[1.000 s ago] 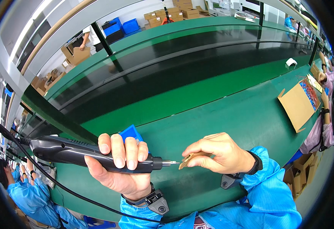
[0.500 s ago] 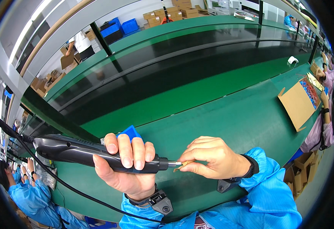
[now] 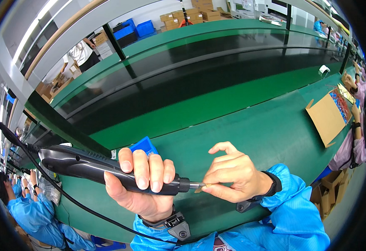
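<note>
At lower centre of the frame, a glossy black, elongated corded power screwdriver (image 3: 89, 164) is clamped in the left hand (image 3: 144, 201), its fingers wrapped round the body. Its silver metal bit (image 3: 196, 185) is pointed right, to a small, flat tan piece (image 3: 198, 190), pinched by the right hand (image 3: 243, 175) and mostly hidden; whether contact is made cannot be told. Both are held above the green counter (image 3: 271, 138). Behind the left hand, a blue plastic bin (image 3: 144, 145) is noted. At right, an open brown cardboard box (image 3: 327, 119) is seen.
</note>
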Available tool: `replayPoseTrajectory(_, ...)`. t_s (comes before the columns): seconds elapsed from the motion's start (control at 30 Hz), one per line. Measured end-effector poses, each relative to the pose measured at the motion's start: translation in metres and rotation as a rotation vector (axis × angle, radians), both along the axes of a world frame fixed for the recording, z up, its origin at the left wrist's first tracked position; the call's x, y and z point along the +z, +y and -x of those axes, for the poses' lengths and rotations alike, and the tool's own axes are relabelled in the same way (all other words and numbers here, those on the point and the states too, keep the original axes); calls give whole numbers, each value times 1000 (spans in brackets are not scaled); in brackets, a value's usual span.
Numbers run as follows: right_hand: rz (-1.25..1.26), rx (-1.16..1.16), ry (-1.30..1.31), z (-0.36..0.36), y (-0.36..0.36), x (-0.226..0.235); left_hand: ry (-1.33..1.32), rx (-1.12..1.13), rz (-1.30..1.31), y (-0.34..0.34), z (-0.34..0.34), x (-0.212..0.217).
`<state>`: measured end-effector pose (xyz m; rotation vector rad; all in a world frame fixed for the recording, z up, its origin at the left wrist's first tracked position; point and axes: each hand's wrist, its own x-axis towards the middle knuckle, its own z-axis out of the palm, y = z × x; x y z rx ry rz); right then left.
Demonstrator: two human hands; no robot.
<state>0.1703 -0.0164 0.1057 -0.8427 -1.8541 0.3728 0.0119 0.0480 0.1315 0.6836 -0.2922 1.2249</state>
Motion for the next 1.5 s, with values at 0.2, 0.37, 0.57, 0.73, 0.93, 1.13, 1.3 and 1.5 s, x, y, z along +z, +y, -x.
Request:
replayPoseTrajectory(0.2,4,-43,-53,-16,-2,10,-63,103,-24,6,25,8)
replayPoseTrajectory(0.37,341,126,405,-5,-8,10,-112,29,-62,0,27,10)
replayPoseTrajectory(0.57,657,343,760,3,-14,5,-70,-18,-66,2,19,6)
replayPoseTrajectory(0.73,640,259,659,9,-15,5,-61,-29,-63,3,13,5)
replayPoseTrajectory(0.93,207,79,128,6,-14,8,-60,-32,15,2,9,1)
replayPoseTrajectory(1.13,257,29,179,2,-8,3,-161,-94,-67,4,24,3)
replayPoseTrajectory(1.3,450,12,606,5,-18,12,-117,-71,-81,6,24,4)
replayPoseTrajectory(1.5,2,-40,317,12,-12,6,-13,-72,-41,3,4,2)
